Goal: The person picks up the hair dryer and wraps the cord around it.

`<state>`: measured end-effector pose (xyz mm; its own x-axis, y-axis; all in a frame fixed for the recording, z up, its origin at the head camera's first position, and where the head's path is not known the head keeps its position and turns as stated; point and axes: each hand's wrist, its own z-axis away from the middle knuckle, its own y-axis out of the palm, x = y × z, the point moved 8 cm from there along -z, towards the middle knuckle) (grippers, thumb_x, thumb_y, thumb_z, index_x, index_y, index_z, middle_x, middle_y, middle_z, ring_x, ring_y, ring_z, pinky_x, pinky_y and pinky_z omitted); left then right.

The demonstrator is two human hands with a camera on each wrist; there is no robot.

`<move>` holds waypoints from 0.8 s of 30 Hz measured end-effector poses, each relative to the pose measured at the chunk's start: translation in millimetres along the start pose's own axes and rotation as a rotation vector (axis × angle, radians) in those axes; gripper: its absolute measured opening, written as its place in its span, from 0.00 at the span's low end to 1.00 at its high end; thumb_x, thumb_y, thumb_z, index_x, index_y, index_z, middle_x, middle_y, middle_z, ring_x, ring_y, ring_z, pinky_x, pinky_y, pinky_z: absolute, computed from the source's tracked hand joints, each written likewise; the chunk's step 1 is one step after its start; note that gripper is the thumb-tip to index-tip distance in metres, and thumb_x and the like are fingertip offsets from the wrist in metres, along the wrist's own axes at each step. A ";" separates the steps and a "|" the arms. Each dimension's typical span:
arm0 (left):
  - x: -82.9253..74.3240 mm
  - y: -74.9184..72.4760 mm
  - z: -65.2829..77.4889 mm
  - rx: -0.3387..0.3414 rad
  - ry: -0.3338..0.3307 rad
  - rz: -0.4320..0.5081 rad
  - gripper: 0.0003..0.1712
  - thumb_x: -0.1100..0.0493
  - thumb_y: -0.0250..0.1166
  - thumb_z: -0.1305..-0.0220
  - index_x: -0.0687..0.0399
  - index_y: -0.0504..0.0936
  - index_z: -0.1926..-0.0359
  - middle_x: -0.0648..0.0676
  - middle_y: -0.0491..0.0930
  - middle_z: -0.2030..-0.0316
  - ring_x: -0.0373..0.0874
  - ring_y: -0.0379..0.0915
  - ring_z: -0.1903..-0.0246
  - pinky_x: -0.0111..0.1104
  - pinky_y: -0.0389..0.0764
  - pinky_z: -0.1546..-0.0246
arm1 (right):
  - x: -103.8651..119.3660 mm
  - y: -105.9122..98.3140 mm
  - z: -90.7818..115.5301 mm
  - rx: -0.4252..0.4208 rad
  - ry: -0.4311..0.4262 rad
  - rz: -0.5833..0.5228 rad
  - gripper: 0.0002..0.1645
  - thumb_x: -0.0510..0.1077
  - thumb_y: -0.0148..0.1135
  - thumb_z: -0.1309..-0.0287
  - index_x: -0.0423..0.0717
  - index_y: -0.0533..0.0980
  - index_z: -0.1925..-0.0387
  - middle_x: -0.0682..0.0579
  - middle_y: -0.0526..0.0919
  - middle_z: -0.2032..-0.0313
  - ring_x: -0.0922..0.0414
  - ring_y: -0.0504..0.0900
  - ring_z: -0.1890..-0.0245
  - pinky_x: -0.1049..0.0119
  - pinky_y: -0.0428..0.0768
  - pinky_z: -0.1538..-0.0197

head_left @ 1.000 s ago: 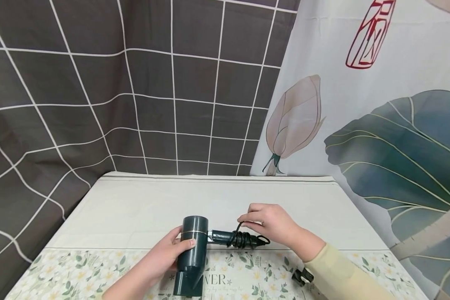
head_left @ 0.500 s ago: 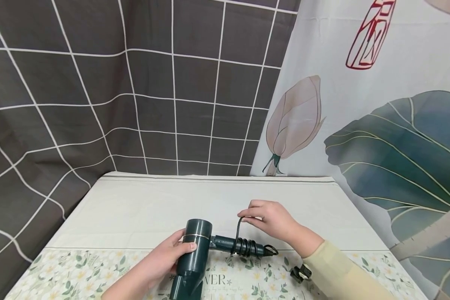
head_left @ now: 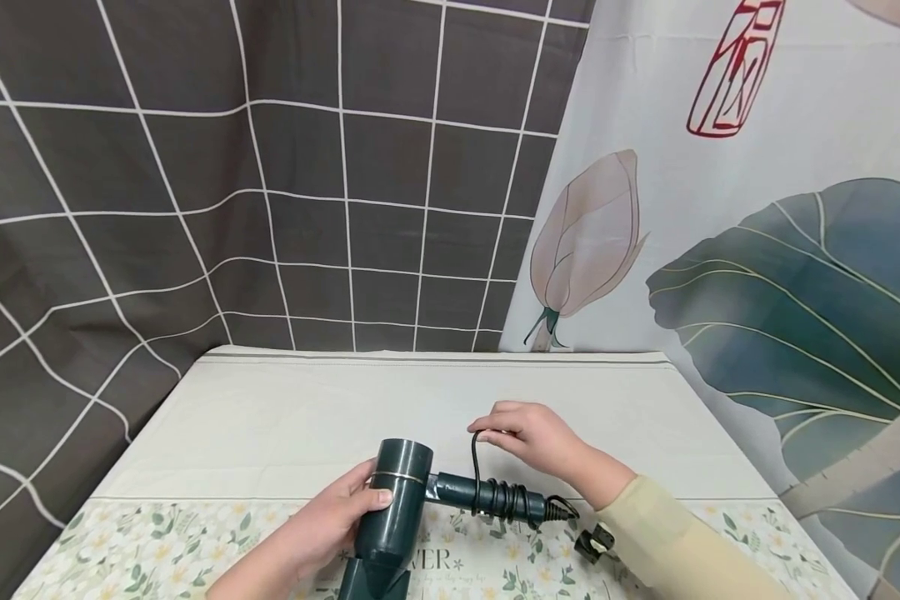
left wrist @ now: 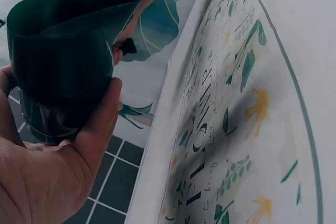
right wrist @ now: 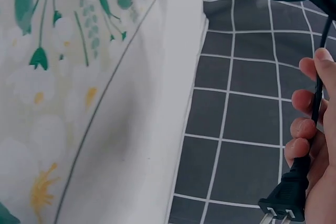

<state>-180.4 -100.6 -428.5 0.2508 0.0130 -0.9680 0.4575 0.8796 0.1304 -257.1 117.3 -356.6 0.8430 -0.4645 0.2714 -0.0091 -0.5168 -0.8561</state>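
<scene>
A dark green hair dryer (head_left: 393, 521) is held by my left hand (head_left: 330, 517), whose thumb lies across the barrel. In the left wrist view the dryer's wide flat nozzle (left wrist: 73, 6) faces the camera. The handle (head_left: 453, 490) points right and slightly down, wrapped in several turns of black cord (head_left: 508, 502). Above the handle, my right hand (head_left: 528, 433) pinches a strand of that cord, which rises from the wraps. The right wrist view has the cord running through the fingers, with a two-pin plug (right wrist: 286, 198) at the bottom of the hand.
A white table with a floral cloth (head_left: 157, 542) lies under the hands. Behind it hangs a dark grid-patterned curtain (head_left: 390, 233), and a white lotus-print curtain (head_left: 667, 100) hangs at the right. A small black object (head_left: 594, 543) sits by the right sleeve.
The hair dryer has shifted right, and its handle now tilts down to the right. The cord strand between the right hand and the handle has grown longer.
</scene>
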 end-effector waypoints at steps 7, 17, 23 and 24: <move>-4.4 3.0 -0.9 0.002 0.026 0.018 0.44 0.55 0.57 0.29 0.63 0.43 0.23 0.60 0.77 0.45 0.52 0.79 0.51 0.44 0.79 0.51 | -8.0 11.9 3.4 0.060 0.081 -0.024 0.15 0.52 0.56 0.29 0.58 0.84 0.48 0.68 0.80 0.66 0.71 0.68 0.74 0.68 0.73 0.64; -11.4 5.7 -4.8 -0.034 0.046 0.050 0.45 0.55 0.57 0.30 0.60 0.42 0.23 0.61 0.74 0.40 0.49 0.77 0.48 0.44 0.75 0.45 | -2.2 24.3 -1.7 0.084 -0.001 -0.130 0.15 0.43 0.52 0.26 0.48 0.83 0.49 0.57 0.84 0.61 0.67 0.77 0.67 0.66 0.78 0.58; -13.2 4.7 -5.3 -0.084 0.041 0.055 0.46 0.51 0.57 0.29 0.58 0.40 0.22 0.62 0.72 0.38 0.50 0.76 0.46 0.48 0.72 0.42 | 14.4 19.0 -1.4 0.049 0.076 -0.353 0.15 0.42 0.52 0.27 0.42 0.83 0.51 0.49 0.87 0.56 0.59 0.83 0.57 0.61 0.80 0.52; -13.2 4.4 -5.4 -0.098 0.040 0.054 0.47 0.50 0.57 0.29 0.58 0.40 0.22 0.62 0.72 0.38 0.50 0.76 0.46 0.49 0.71 0.42 | 17.0 18.4 -1.4 0.042 0.079 -0.385 0.14 0.40 0.53 0.28 0.40 0.83 0.52 0.47 0.87 0.56 0.56 0.84 0.56 0.59 0.81 0.51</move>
<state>-186.3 -94.3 -416.3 0.2374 0.0794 -0.9682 0.3579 0.9194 0.1631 -243.7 98.8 -367.1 0.7363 -0.2977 0.6076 0.3225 -0.6351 -0.7019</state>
